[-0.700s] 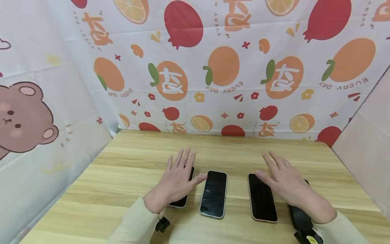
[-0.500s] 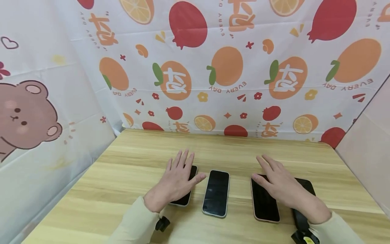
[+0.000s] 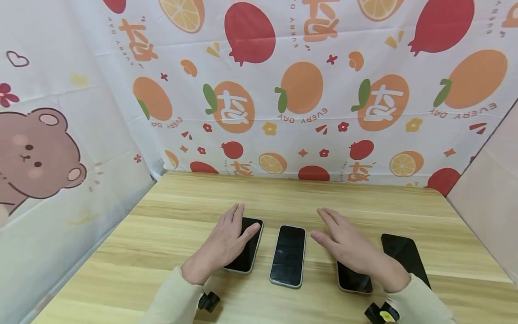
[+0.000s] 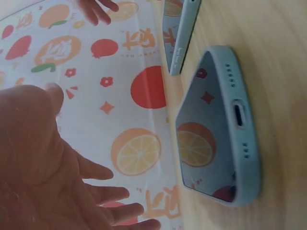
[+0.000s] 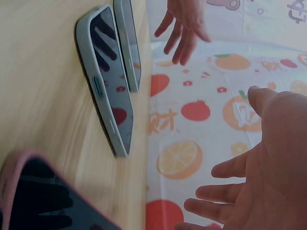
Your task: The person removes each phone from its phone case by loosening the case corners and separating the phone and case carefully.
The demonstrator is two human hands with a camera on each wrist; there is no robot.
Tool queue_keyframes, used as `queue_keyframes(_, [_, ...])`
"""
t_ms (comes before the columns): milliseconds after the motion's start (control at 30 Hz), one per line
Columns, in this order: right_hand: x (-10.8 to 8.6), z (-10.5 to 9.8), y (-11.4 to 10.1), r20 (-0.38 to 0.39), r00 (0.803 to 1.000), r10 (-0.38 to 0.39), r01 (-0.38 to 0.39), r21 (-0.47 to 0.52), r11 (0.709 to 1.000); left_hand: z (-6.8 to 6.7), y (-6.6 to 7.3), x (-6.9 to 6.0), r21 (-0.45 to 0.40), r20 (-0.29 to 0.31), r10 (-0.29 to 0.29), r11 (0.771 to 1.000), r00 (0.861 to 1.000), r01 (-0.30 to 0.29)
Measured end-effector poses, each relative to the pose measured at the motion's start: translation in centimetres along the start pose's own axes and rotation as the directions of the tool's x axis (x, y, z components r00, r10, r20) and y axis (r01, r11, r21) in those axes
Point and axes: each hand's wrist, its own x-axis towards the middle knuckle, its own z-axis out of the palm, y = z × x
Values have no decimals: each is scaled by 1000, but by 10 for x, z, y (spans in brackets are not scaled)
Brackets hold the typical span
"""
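Note:
Several phones lie screen up in a row on the table. My left hand (image 3: 221, 240), fingers straight, hovers over the left edge of the leftmost phone (image 3: 252, 252). A phone in a pale blue-green case (image 3: 288, 256) lies in the middle, between the hands. My right hand (image 3: 352, 243) is held above the pink-edged phone (image 3: 354, 279) and hides its upper part. At the far right is a black phone (image 3: 404, 254), its lower end covered by the forearm. In the wrist views the left palm (image 4: 38, 163) and right palm (image 5: 278, 167) are raised off the table, holding nothing.
The wooden table (image 3: 182, 198) meets a fruit-print cloth (image 3: 259, 103) at its back edge. A bear-print cloth (image 3: 36, 153) hangs at the left, and a pale panel (image 3: 489, 193) stands at the right. Black wrist mounts (image 3: 208, 301) hang below both sleeves.
My right hand has moved left, uncovering more of the black phone and covering the pink-edged one. My left hand has shifted slightly left and its fingers have come closer together.

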Motion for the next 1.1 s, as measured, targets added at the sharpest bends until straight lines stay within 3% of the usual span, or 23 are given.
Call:
queue_keyframes(200, [10, 14, -13, 61, 998, 12, -15, 49, 999, 4, -6, -4, -15, -29, -33, 999, 999, 33])
queue_keyframes(567, [33, 46, -43, 55, 998, 34, -41, 131, 991, 9, -12, -7, 29, 34, -115, 993, 993, 114])
queue_keyframes(800, [43, 59, -60, 65, 997, -36, 22, 212, 977, 11, -13, -6, 67, -6, -104, 992, 995, 104])
queue_keyframes(1100, [57, 78, -77, 102, 990, -93, 61, 277, 959, 12, -10, -6, 111, 11, -129, 986, 992, 127])
